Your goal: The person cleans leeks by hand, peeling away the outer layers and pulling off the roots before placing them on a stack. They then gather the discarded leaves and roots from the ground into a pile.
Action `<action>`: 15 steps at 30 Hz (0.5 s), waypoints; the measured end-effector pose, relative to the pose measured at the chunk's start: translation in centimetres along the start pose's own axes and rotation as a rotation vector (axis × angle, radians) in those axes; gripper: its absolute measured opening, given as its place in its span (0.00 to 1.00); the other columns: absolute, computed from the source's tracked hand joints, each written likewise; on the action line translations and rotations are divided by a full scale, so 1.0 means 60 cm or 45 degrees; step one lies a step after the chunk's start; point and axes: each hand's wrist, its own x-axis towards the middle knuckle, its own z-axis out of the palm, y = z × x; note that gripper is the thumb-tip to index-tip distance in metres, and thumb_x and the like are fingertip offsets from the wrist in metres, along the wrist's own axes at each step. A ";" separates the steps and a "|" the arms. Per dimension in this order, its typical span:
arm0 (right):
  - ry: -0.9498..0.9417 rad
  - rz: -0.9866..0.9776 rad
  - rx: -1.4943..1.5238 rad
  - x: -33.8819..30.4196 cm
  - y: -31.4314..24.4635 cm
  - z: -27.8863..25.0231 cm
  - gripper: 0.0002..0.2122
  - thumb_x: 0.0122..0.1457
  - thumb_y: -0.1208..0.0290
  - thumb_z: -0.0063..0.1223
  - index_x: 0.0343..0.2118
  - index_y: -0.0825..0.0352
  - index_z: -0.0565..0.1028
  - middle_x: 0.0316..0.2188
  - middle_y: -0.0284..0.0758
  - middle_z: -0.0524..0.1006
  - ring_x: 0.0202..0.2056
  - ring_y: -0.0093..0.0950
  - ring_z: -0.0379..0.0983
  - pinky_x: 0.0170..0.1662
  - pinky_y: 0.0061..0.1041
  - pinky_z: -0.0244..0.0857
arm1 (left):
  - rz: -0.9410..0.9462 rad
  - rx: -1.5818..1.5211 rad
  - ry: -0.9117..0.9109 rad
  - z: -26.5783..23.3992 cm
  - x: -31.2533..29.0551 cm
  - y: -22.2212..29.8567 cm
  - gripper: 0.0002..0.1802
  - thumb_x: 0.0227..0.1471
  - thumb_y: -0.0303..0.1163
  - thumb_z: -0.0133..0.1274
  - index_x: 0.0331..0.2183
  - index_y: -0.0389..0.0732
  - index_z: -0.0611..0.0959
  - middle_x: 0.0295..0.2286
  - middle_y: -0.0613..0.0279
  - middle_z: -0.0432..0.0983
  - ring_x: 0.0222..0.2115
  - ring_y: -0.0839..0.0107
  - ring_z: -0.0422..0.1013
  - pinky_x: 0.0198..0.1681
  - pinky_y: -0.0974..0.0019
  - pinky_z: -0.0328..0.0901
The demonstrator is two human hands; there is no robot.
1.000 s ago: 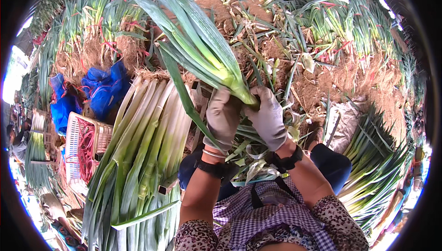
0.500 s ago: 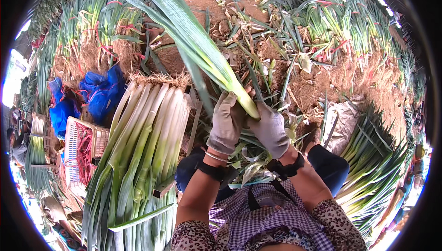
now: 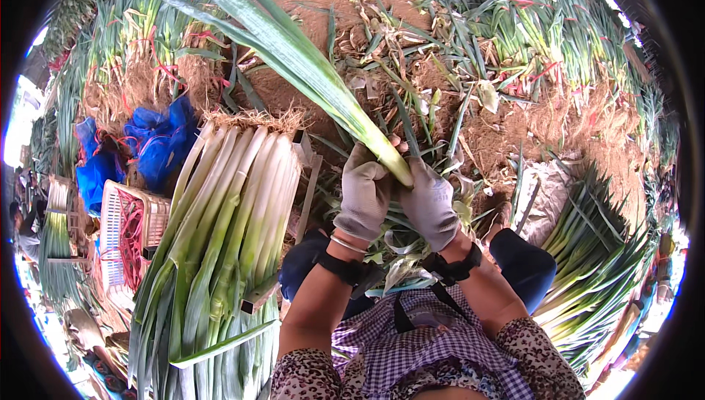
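A large leek [image 3: 316,81] slants from the upper left down to my hands, its green leaves fanned out and its pale stem pointing toward me. My left hand [image 3: 365,188], in a grey-white work glove, is closed around the stem. On the other side, my right hand [image 3: 430,205], gloved alike, has its fingers closed against the stem's lower end. My fingertips are partly hidden behind the stem. Left of my hands lies a stack of leeks [image 3: 231,202], white stems and roots at the far end, leaves toward me, resting on a narrow frame [image 3: 309,198].
A pale plastic basket [image 3: 156,225] with red ties and blue bags [image 3: 158,143] sit at left. Bundled leeks with roots [image 3: 139,70] stand at far left, more [image 3: 551,48] at far right. Leek trimmings [image 3: 396,51] litter the soil. Another pile [image 3: 598,246] lies right, beside a pale sack [image 3: 547,194].
The leek's leafy end has shifted a little left and lower. Both hands keep hold of the stem in almost the same place.
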 end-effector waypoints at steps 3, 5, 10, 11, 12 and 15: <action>-0.028 0.021 -0.023 0.002 -0.005 -0.010 0.19 0.45 0.71 0.57 0.41 0.68 0.69 0.28 0.44 0.76 0.31 0.45 0.74 0.33 0.37 0.68 | 0.003 -0.024 -0.008 -0.003 0.001 0.002 0.29 0.36 0.18 0.36 0.46 0.29 0.69 0.41 0.46 0.70 0.46 0.54 0.67 0.55 0.54 0.59; -0.078 0.036 -0.014 0.004 -0.012 -0.016 0.19 0.45 0.71 0.57 0.41 0.67 0.69 0.28 0.44 0.76 0.31 0.44 0.74 0.33 0.37 0.68 | -0.003 -0.157 -0.119 -0.006 0.001 0.009 0.23 0.43 0.21 0.39 0.45 0.30 0.70 0.41 0.47 0.71 0.45 0.54 0.67 0.54 0.54 0.59; -0.104 0.050 0.116 0.004 -0.006 -0.014 0.19 0.45 0.68 0.60 0.40 0.68 0.70 0.30 0.43 0.76 0.32 0.44 0.74 0.34 0.36 0.68 | -0.003 -0.092 -0.022 0.013 0.001 0.027 0.17 0.56 0.31 0.44 0.46 0.33 0.69 0.40 0.50 0.72 0.42 0.60 0.70 0.50 0.58 0.63; -0.100 0.046 0.182 0.004 -0.008 -0.014 0.19 0.45 0.66 0.61 0.39 0.68 0.70 0.30 0.43 0.76 0.32 0.43 0.74 0.35 0.36 0.68 | 0.073 0.051 0.075 0.013 0.002 0.029 0.17 0.58 0.32 0.46 0.46 0.34 0.69 0.39 0.51 0.73 0.39 0.63 0.71 0.46 0.61 0.66; -0.100 0.045 0.181 0.007 -0.009 -0.015 0.19 0.45 0.66 0.61 0.39 0.68 0.70 0.30 0.43 0.76 0.32 0.43 0.74 0.35 0.36 0.68 | 0.073 0.050 0.074 0.010 0.004 0.028 0.17 0.58 0.32 0.46 0.46 0.34 0.69 0.39 0.51 0.73 0.39 0.63 0.71 0.46 0.61 0.66; 0.008 0.004 0.423 0.033 -0.024 -0.024 0.19 0.46 0.60 0.63 0.36 0.67 0.72 0.33 0.41 0.75 0.34 0.39 0.74 0.37 0.32 0.67 | 0.107 0.127 0.016 -0.001 0.008 0.029 0.16 0.57 0.30 0.48 0.46 0.37 0.69 0.36 0.58 0.73 0.36 0.69 0.71 0.41 0.64 0.68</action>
